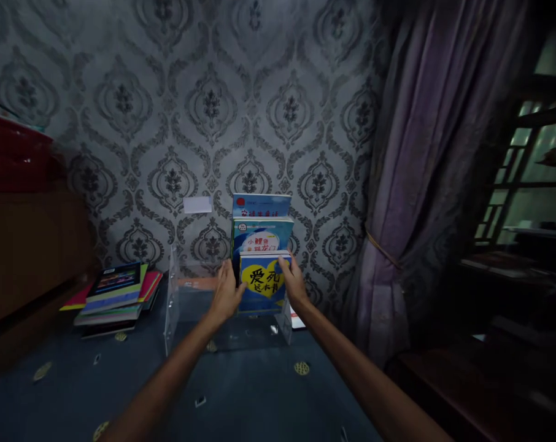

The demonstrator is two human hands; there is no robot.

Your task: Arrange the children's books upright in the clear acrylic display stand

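Both of my hands are on a blue book [262, 298] with a yellow heart on its cover. My left hand [226, 291] grips its left side, thumb toward the cover. On the upper right edge, my right hand [295, 282] has its thumb on the front, its other fingers hidden behind. The book stands upright in the right part of a clear acrylic stand [171, 307]. Behind it rise a light-blue book [282, 230] and a taller blue book [262, 199]. How far the held book rests on the stand I cannot tell.
A pile of books and folders [116, 294] lies to the left on the dark patterned cloth [241, 393]. A brown box [29, 245] with a red item [15, 153] on top stands far left. A white label [197, 204] is on the wall; a purple curtain [411, 184] hangs right.
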